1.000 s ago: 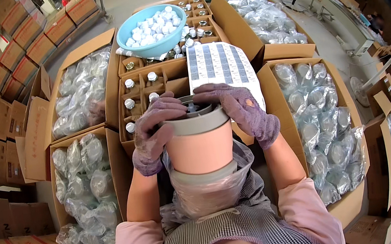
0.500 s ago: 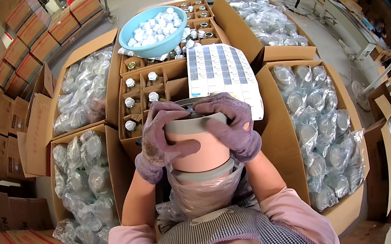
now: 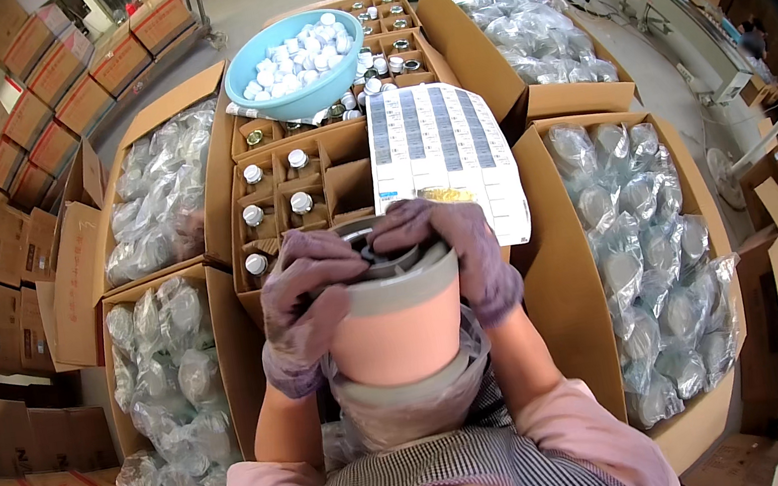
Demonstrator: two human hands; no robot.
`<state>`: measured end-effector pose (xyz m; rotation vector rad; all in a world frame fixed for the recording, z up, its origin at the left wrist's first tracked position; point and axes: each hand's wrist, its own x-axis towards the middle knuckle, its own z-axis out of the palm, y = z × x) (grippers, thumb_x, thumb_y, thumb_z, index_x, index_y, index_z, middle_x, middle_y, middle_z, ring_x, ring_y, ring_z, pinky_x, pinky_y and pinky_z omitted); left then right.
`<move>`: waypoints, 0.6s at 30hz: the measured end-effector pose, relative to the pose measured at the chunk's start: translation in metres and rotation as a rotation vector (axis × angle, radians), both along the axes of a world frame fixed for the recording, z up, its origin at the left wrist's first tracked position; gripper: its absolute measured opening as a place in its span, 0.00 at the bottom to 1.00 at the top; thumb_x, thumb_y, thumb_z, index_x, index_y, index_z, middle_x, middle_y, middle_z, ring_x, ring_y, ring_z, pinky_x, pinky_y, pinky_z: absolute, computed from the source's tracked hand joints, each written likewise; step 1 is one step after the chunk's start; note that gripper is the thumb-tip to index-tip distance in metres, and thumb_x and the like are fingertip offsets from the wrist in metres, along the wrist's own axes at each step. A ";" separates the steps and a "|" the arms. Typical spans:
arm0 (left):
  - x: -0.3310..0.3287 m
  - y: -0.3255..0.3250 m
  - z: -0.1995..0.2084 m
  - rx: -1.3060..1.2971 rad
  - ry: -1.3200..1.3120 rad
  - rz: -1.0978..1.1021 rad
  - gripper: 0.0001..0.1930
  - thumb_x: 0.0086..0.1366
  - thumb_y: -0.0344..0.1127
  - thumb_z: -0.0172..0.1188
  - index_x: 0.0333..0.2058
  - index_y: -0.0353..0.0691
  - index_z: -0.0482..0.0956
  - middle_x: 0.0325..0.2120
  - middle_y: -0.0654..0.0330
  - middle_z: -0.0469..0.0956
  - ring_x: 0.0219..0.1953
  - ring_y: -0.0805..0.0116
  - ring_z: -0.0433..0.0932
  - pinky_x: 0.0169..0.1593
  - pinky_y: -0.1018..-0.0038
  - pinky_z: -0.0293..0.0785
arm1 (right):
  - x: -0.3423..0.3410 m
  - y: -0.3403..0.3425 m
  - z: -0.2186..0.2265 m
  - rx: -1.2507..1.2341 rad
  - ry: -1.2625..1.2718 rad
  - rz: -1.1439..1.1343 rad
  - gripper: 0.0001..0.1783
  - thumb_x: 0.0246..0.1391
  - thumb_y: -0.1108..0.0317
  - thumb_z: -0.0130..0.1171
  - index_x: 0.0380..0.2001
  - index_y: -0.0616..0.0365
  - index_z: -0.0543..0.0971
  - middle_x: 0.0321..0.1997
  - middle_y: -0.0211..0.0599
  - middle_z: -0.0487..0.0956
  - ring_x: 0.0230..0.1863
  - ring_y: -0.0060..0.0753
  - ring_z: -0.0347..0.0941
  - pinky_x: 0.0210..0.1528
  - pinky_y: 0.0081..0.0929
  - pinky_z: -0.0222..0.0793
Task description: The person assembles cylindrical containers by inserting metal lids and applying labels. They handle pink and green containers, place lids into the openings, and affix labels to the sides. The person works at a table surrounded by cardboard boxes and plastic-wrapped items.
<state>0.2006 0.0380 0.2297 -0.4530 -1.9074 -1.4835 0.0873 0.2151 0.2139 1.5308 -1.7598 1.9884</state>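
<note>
A round pink and grey container (image 3: 398,334) stands in front of my body, its top tilted slightly away from me. Crumpled clear plastic film (image 3: 405,417) wraps its lower end. My left hand (image 3: 305,301), in a purple work glove, is closed on the left side of the grey top rim. My right hand (image 3: 461,250), in a matching glove, curls over the rim's far right side. The fingers of both reach to a smaller dark grey ring (image 3: 394,262) inside the top. The fingertips partly cover this ring, so its details are hard to make out.
Ahead stands a divided carton (image 3: 324,147) of white-capped bottles, with a printed label sheet (image 3: 439,140) over its right side. A blue basin (image 3: 311,94) of white caps sits beyond. Cartons of plastic-wrapped clear items flank me left (image 3: 173,376) and right (image 3: 644,265).
The container's top has tipped toward my view, showing more of the opening and inner ring. My left hand has shifted left and down, and my right-hand fingers have moved on the rim.
</note>
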 end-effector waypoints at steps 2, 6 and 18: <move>-0.012 -0.015 -0.028 0.253 0.164 -0.226 0.17 0.62 0.44 0.59 0.31 0.33 0.82 0.32 0.52 0.80 0.38 0.56 0.76 0.48 0.59 0.70 | 0.025 0.003 0.017 0.100 -0.153 -0.015 0.12 0.55 0.66 0.55 0.34 0.63 0.82 0.38 0.43 0.86 0.43 0.47 0.82 0.55 0.41 0.73; -0.023 -0.017 -0.031 0.256 0.171 -0.269 0.26 0.67 0.54 0.54 0.29 0.32 0.81 0.28 0.51 0.79 0.36 0.56 0.76 0.52 0.56 0.70 | 0.029 0.009 0.028 0.206 0.067 -0.167 0.12 0.60 0.71 0.49 0.41 0.62 0.80 0.40 0.43 0.85 0.42 0.46 0.82 0.55 0.39 0.73; -0.001 -0.003 0.031 0.126 -0.055 0.045 0.21 0.73 0.47 0.50 0.46 0.34 0.82 0.49 0.48 0.79 0.55 0.55 0.75 0.63 0.60 0.66 | -0.021 0.018 0.035 0.086 0.129 0.168 0.38 0.63 0.41 0.44 0.41 0.72 0.82 0.47 0.55 0.83 0.52 0.52 0.79 0.61 0.45 0.69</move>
